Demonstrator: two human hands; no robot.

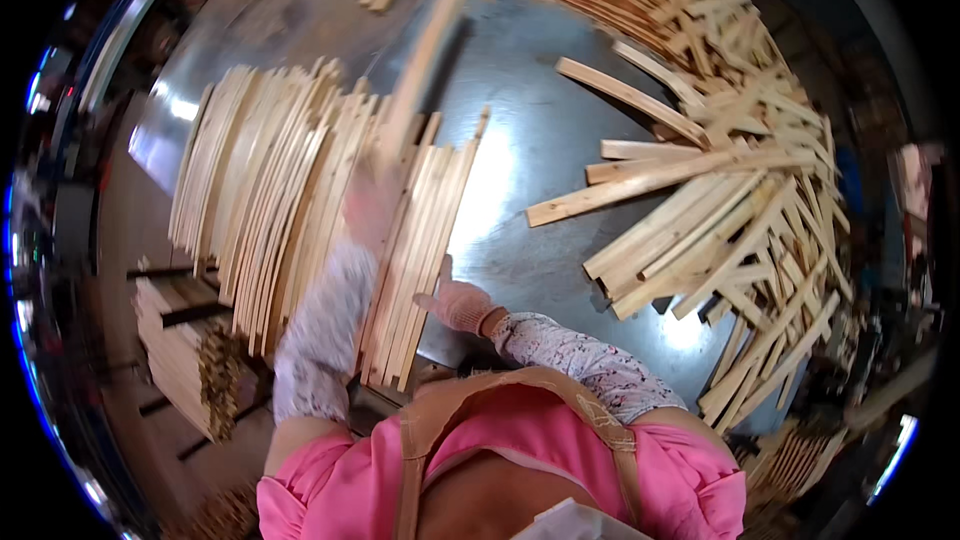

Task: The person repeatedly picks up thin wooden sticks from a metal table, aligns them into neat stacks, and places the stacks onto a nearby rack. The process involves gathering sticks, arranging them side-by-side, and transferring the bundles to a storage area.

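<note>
1. The person stands at a shiny metal bench (530, 140) covered in thin wooden sticks
2. The left hand (368, 202) wears a pink glove and looks blurry. It seems to be closed around one long stick (425, 60), which points up and away over the bench
3. The right hand (458, 302), gloved too, lies open with fingers apart, right next to the near end of the neat stack of sticks (300, 200). I cannot tell if it touches it
4. The neat stack lies side by side on the left part of the bench. A messy pile of sticks (730, 190) sits well apart on the right
5. What could go wrong, I think: the long stick is held only at one end, so it might swing, bump the stack and push the sticks crooked
6. Sticks near the bench edge might slide off if the stack gets knocked
</note>
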